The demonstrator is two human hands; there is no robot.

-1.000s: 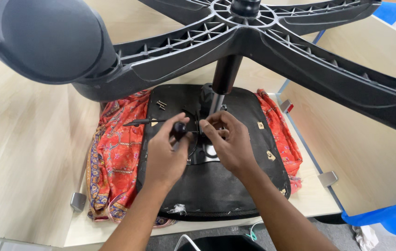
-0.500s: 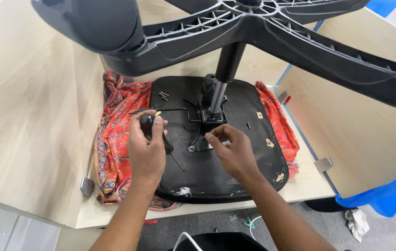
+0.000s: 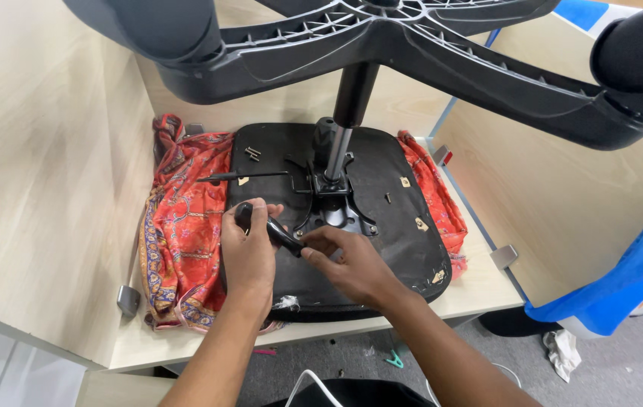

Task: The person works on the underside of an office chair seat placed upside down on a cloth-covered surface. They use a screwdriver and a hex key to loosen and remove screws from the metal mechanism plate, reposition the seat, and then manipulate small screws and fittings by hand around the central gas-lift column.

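Two hands meet over the upturned black seat (image 3: 382,249) of an office chair, which lies on a red patterned cloth (image 3: 182,226) on the desk (image 3: 480,290). Left hand (image 3: 250,252) is clenched around a black tool handle (image 3: 276,232); right hand (image 3: 348,264) pinches its lower end with the fingertips. Just beside them stands the metal column (image 3: 336,151), carrying the star base (image 3: 412,38) above. A screwdriver (image 3: 242,176) and some screws (image 3: 253,154) lie on the seat, apart from both hands.

desk (image 3: 480,290): pale wood | partitions (image 3: 35,151): pale wood | floor (image 3: 502,354): grey | light: even
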